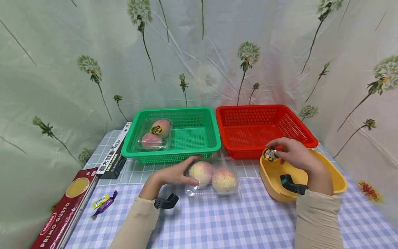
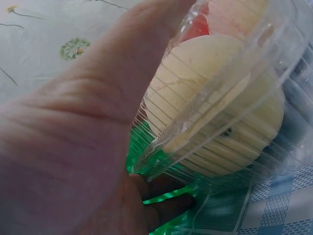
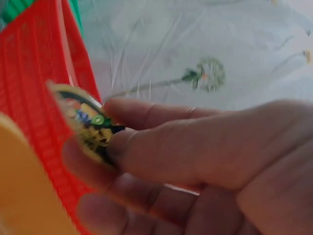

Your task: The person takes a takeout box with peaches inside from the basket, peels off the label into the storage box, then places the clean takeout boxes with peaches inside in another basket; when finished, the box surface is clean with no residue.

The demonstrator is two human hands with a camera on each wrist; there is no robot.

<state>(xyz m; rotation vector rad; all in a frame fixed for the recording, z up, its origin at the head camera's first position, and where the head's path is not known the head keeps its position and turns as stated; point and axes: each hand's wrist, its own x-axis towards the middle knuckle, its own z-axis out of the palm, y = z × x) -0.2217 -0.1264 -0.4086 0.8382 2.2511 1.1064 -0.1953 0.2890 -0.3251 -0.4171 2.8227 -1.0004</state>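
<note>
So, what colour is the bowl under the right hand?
Yellow. The bowl shows best in the head view, below the right hand.

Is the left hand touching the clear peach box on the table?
Touching. In the left wrist view the left hand lies flat against the clear peach box, with no gap; the head view agrees.
</note>
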